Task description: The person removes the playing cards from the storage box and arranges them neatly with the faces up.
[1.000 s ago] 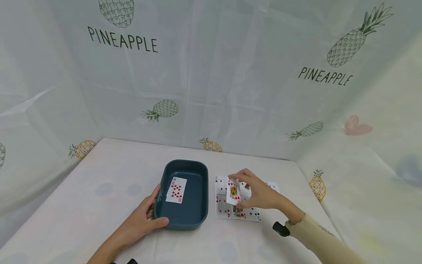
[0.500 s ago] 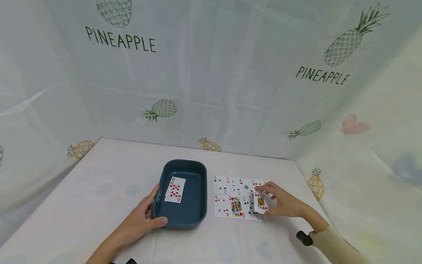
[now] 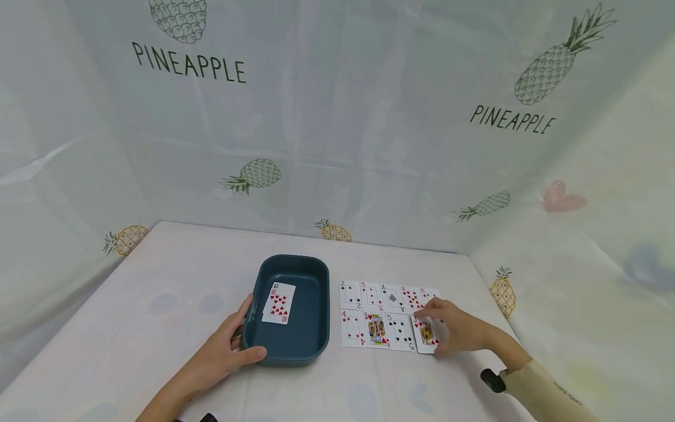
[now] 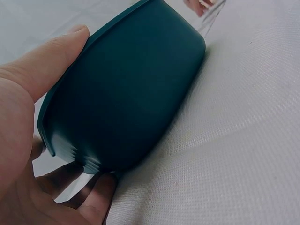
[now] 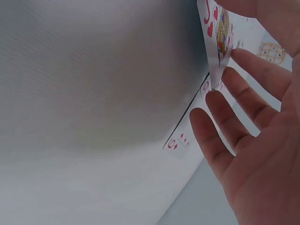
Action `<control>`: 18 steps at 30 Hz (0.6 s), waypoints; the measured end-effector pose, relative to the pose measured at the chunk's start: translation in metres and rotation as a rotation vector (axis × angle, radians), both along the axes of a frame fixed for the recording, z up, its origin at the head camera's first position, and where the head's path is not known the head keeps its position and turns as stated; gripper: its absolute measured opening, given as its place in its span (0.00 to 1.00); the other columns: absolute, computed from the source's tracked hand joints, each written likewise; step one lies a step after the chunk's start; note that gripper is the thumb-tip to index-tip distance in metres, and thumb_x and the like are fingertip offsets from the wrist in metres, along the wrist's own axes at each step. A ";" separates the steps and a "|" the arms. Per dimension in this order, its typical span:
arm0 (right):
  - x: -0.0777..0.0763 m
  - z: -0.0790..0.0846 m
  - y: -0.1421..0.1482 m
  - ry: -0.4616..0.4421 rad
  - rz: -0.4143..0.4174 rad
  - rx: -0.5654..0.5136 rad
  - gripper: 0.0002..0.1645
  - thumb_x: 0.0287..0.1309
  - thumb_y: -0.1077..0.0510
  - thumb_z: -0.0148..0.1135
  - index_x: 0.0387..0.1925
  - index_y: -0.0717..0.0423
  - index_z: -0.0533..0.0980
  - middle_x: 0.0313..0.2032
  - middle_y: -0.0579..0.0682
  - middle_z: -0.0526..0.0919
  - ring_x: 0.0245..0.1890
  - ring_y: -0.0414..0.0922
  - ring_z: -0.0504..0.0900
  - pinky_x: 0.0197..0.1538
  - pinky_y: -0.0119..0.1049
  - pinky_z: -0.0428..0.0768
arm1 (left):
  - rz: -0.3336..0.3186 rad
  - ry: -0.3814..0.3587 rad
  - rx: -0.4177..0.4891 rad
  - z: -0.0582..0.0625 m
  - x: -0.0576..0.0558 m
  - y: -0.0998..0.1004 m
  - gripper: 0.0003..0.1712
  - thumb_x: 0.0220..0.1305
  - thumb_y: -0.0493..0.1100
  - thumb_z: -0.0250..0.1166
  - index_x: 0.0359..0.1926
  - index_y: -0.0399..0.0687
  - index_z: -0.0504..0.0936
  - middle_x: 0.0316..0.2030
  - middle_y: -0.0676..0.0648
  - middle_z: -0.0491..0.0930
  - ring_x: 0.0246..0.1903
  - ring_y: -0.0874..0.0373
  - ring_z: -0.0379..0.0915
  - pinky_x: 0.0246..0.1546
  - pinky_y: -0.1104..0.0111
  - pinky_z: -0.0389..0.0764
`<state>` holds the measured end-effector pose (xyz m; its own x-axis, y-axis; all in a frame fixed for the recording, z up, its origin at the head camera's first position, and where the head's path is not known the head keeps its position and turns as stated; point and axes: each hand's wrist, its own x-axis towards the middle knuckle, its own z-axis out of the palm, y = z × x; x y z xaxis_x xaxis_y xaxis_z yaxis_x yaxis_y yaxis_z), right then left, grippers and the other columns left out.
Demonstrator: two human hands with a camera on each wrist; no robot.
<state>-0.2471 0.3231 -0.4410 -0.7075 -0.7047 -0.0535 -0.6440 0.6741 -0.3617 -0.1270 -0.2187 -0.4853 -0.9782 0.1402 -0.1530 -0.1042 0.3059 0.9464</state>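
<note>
My right hand [image 3: 459,329] pinches a jack of hearts playing card [image 3: 426,335] between its thumb and fingers at the right end of the front row of cards. In the right wrist view this jack [image 5: 218,35] stands tilted, its lower edge close to the table. To its left lie a five of spades [image 3: 401,332], a king of hearts [image 3: 377,330] and a four of diamonds [image 3: 352,328]. My left hand [image 3: 229,346] grips the left side of a dark teal tray [image 3: 308,322], fingers curled around its wall. Inside the tray, a ten of hearts [image 3: 279,303] overlaps another card.
Behind the front row runs a back row: two of spades [image 3: 350,295], three of diamonds [image 3: 371,296], ace of spades [image 3: 392,298], nine of hearts [image 3: 411,298] and a partly covered six [image 3: 429,292]. A pineapple-print curtain [image 3: 337,146] hangs behind the table [image 3: 295,387].
My right hand has carried the jack rightward from above the king and five to the front row's right end, and lowered it. The left hand still holds the tray in place.
</note>
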 end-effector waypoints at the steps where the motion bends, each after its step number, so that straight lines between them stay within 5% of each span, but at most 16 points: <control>1: -0.001 0.000 0.000 0.002 0.002 0.010 0.46 0.44 0.53 0.87 0.67 0.51 0.79 0.57 0.46 0.75 0.57 0.47 0.71 0.60 0.43 0.78 | -0.001 0.000 0.006 0.000 0.000 0.000 0.64 0.64 0.55 0.77 0.87 0.68 0.42 0.83 0.34 0.44 0.77 0.35 0.60 0.70 0.51 0.76; 18: -0.004 0.001 -0.013 0.032 0.002 0.108 0.46 0.40 0.55 0.87 0.66 0.52 0.80 0.56 0.45 0.74 0.58 0.46 0.71 0.59 0.42 0.80 | -0.006 0.015 0.002 0.001 -0.001 0.000 0.64 0.65 0.54 0.77 0.87 0.68 0.41 0.82 0.33 0.45 0.77 0.33 0.59 0.71 0.50 0.74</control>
<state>-0.2511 0.3099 -0.4399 -0.7084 -0.6977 -0.1065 -0.6556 0.7064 -0.2666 -0.1278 -0.2188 -0.4847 -0.9796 0.1462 -0.1381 -0.0883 0.3042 0.9485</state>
